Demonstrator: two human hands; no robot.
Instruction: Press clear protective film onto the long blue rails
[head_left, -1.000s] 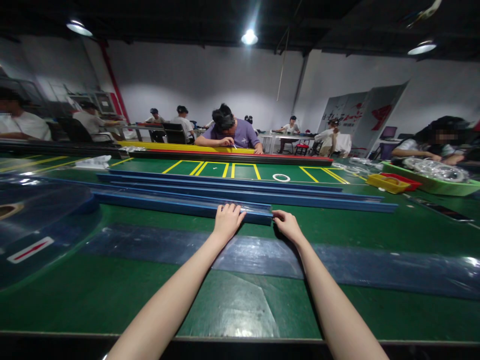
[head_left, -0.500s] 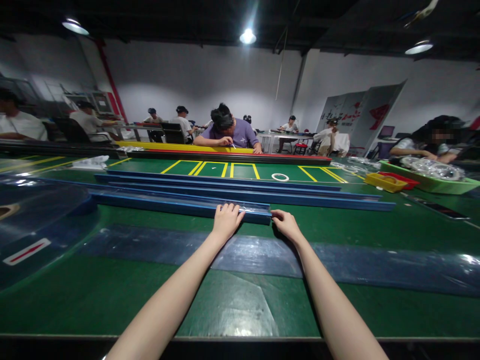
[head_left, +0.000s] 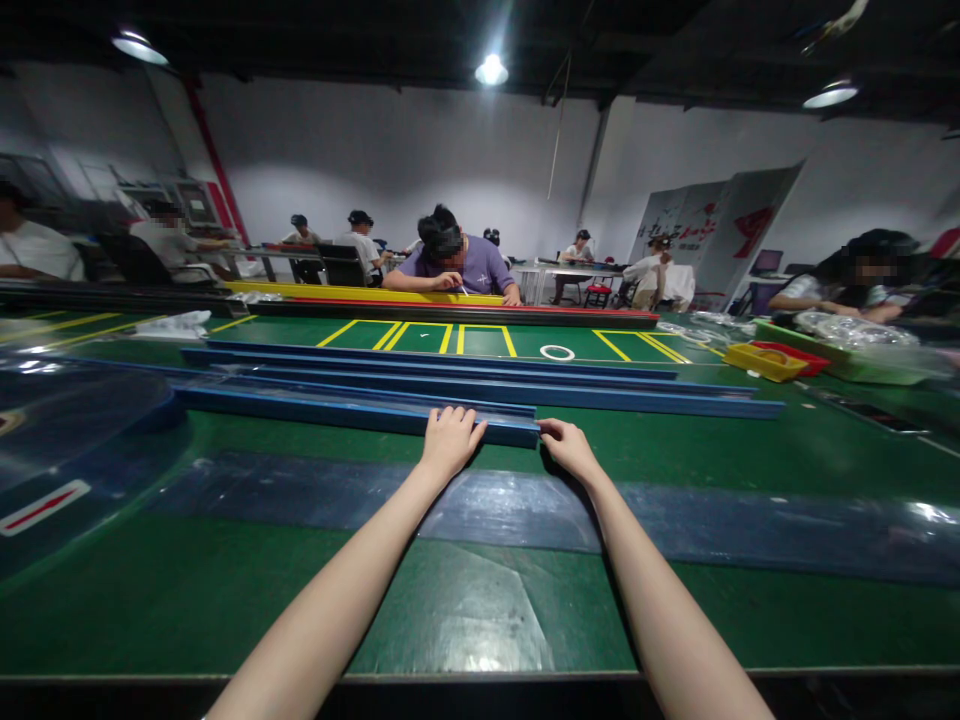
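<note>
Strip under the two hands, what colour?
Blue. The strip shows best in the head view, lying on the green table.

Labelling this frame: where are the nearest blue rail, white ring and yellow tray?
Long blue plastic rail [head_left: 337,414]: head view, front face.
Small white ring [head_left: 558,359]: head view, rim.
Yellow plastic tray [head_left: 757,367]: head view, wall.

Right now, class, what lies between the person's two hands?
The end of the nearest blue rail: left hand on it, right hand at its tip. Head view.
</note>
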